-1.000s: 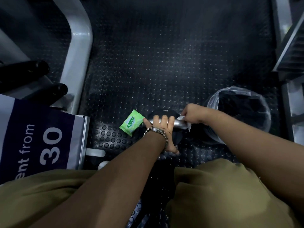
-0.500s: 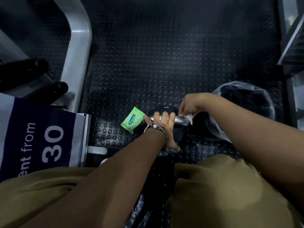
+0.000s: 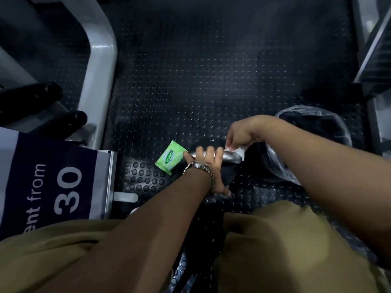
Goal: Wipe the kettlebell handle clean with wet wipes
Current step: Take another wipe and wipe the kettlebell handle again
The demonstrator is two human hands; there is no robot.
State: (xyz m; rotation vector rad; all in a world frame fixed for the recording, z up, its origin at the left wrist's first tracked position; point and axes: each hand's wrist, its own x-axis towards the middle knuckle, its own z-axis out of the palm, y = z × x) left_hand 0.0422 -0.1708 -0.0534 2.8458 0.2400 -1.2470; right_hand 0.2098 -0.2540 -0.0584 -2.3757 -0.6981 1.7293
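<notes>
Left hand (image 3: 208, 166) grips the kettlebell handle (image 3: 229, 157). Right hand (image 3: 243, 132) pinches a white wipe (image 3: 238, 149) at the handle's right end. Kettlebell body mostly hidden beneath hands, dark.

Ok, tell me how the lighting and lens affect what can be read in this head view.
Head view: dim overall, corners dark; wide-angle lens bends the grey metal frame; the black round kettlebell body merges with the studded rubber floor; its steel handle catches a glint; the green wipes packet reads clearly; the white wipe in the right hand looks soft.
</notes>
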